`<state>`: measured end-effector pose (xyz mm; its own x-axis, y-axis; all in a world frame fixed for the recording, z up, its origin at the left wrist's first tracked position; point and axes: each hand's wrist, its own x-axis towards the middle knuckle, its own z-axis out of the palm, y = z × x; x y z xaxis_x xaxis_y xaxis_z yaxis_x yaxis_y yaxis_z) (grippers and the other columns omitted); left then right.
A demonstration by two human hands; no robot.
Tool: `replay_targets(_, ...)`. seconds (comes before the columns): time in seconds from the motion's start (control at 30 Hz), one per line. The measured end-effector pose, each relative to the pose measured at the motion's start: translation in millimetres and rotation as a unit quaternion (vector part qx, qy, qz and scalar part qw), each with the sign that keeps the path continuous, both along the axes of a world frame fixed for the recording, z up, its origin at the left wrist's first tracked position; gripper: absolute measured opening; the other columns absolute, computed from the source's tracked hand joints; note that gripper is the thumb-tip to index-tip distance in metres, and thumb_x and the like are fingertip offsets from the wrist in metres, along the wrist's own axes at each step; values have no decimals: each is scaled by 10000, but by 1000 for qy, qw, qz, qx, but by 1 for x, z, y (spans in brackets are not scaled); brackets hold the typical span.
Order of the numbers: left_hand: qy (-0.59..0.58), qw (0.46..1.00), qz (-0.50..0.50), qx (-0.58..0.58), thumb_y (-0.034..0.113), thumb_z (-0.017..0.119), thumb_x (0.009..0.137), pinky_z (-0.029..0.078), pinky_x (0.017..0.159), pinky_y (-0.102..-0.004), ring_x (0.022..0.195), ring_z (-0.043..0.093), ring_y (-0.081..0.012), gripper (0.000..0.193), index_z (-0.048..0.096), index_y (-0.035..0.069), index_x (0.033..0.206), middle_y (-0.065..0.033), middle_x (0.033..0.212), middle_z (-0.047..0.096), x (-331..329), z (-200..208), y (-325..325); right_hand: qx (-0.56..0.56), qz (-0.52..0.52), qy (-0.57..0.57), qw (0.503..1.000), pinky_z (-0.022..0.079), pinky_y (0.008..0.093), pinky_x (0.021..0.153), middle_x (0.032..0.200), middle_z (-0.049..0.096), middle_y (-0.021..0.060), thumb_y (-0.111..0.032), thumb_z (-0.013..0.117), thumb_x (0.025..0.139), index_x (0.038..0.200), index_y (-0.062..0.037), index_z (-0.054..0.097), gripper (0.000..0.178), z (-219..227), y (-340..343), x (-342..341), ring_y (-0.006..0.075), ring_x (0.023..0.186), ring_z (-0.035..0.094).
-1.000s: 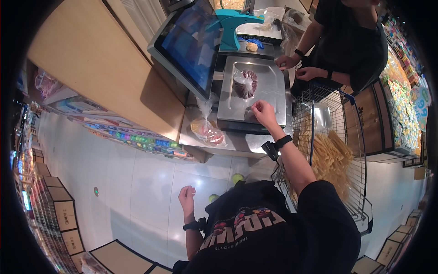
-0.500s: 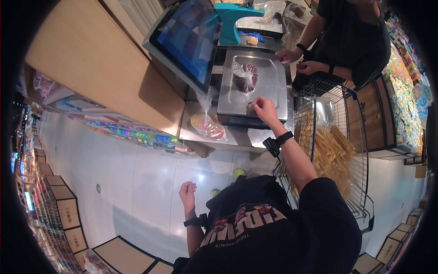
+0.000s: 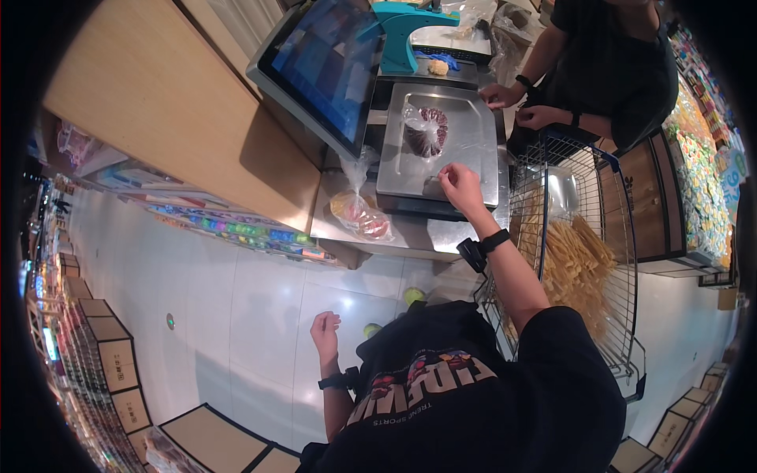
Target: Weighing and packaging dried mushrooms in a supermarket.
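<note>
A clear plastic bag of small dark red pieces (image 3: pixel 426 134), gathered at its neck, lies on the metal weighing plate (image 3: pixel 404 175) of a scale. My right hand (image 3: pixel 460 189) reaches over the near edge of that plate, below the bag and apart from it. Its fingers are drawn together; anything between them is hidden. My left hand (image 3: pixel 325 333) hangs low over the floor, fingers loosely curled and apart from the thumb, with nothing visible in it. Left of the scale, another clear bag with round pinkish-yellow items (image 3: pixel 361 217) hangs against the counter's front edge.
A tilted touchscreen (image 3: pixel 322 79) stands left of the scale, with a teal stand (image 3: pixel 400 47) behind it. At right is a wire shopping cart (image 3: pixel 633 260) holding yellowish flat strips (image 3: pixel 579 264). A person in dark clothing (image 3: pixel 611 75) stands beyond, hands near the plate.
Hardly anything differs. My right hand stays over the plate's near edge, and the bag on the plate has not moved. The view has shifted very slightly.
</note>
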<state>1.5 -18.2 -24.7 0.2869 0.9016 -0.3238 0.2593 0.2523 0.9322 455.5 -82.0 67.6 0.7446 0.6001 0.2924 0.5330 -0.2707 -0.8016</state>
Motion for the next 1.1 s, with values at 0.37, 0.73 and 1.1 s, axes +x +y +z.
replay_targets(0.37,6,1000,-3,0,165,563,891,457,656,-249,743,598,-139,171,591,6,948,-73,814,635,2,1,0,-47,-30,-68,996,427,393,504,539,531,115,-226,639,758,777,-81,625,147,9,-9,-13,298,521,564)
replay_targets(0.73,12,1000,-13,3,167,561,891,462,660,-254,746,602,-139,176,591,5,952,-76,828,638,7,7,1,-37,-19,-57,997,421,377,491,521,514,106,-212,641,763,777,-80,616,136,9,-14,-17,291,503,553)
replay_targets(1.1,8,1000,-3,1,177,565,889,460,658,-253,748,605,-138,186,592,5,954,-81,832,641,10,7,0,-38,4,-46,998,411,377,485,518,504,110,-217,644,763,790,-79,619,143,4,-13,-16,283,494,541)
